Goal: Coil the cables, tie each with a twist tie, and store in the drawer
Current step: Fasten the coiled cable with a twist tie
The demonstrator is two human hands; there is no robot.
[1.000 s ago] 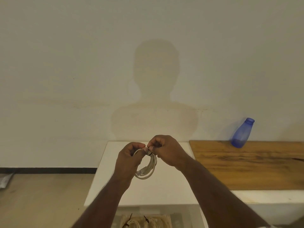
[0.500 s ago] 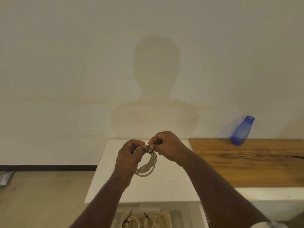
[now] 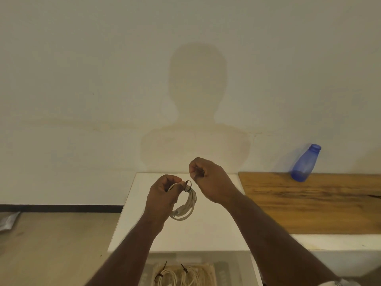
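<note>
At the bottom centre of the frame an open drawer [image 3: 226, 269] shows part of its inside, where two coiled cables [image 3: 179, 276] already lie on a woven tan mat [image 3: 206, 273], each bound with a dark tie whose ends stick up. Both forearms rise from the lower edge and cover parts of the drawer and of the white cabinet top [image 3: 206, 234] above it. Over that top, in the middle of the frame, the left hand [image 3: 162, 198] has its fingers and thumb curled round the upper part of a white coiled cable [image 3: 186, 205], which hangs as a loop below and to the right of the fist, clear of the surface. A dark twist tie [image 3: 188, 185] circles the strands just beside the left thumb. The right hand [image 3: 210, 179] sits up and to the right, apart from the coil, its fingers curled into a fist; whether they pinch anything cannot be made out. On the right, a wooden board [image 3: 309, 203] lies touching the cabinet top's edge, and a blue translucent bottle [image 3: 305, 163] stands at its far edge against the wall [image 3: 82, 79]. The person's shadow falls on that wall in the upper centre. At lower left are a wood floor [image 3: 51, 244] and a dark baseboard [image 3: 61, 208].
</note>
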